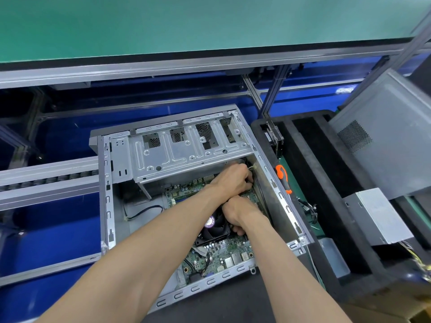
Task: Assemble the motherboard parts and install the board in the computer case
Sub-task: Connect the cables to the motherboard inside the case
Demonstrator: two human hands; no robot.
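With both hands [235, 180] [235, 212] curled, grip hidden, at the case's [107, 183] right wall, board [224, 252] connectors want straight, even pressure.

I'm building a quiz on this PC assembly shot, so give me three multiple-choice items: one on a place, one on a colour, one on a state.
1. Where does the screwdriver lie?
A. inside the case
B. right of the case, beside its wall
C. on the green shelf

2. What colour is its handle?
A. orange and black
B. yellow
C. blue

3. How is the computer case?
A. closed
B. upright
C. on its side, open on top

Answers:
1 B, it rests just outside the right wall.
2 A, orange with black grip.
3 C, the motherboard shows inside, and the left hand and right hand reach in.
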